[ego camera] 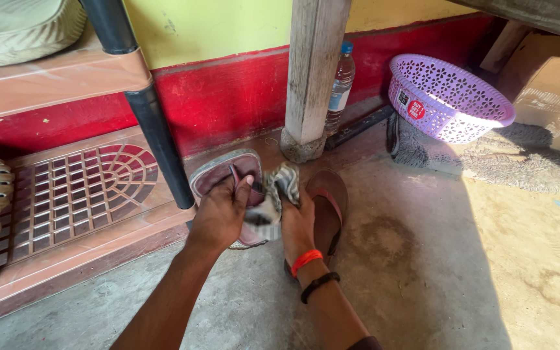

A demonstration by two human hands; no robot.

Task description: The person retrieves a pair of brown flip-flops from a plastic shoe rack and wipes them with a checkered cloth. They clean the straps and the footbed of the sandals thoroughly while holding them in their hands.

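Concrete floor, grey w/ a sunlit patch at right, takes up most of the view. Terracotta plastic shoe rack w/ black posts stands at left, against a red and yellow-green wall. Wooden post rises at centre back. Lilac perforated basket sits tilted at right rear on a grey mat, cardboard box just beside it. Clear water bottle w/ blue cap stands upright just right of the post.

Brown flip-flop is held up off the floor, sole toward the camera, near the rack's front post. Left hand grips it, thumb over the strap, fingers closed on it. Second flip-flop lies on the floor just right of the hands. Right hand, orange & black bands at the wrist, is clamped on a striped grey-white rag, pressed against the held flip-flop.
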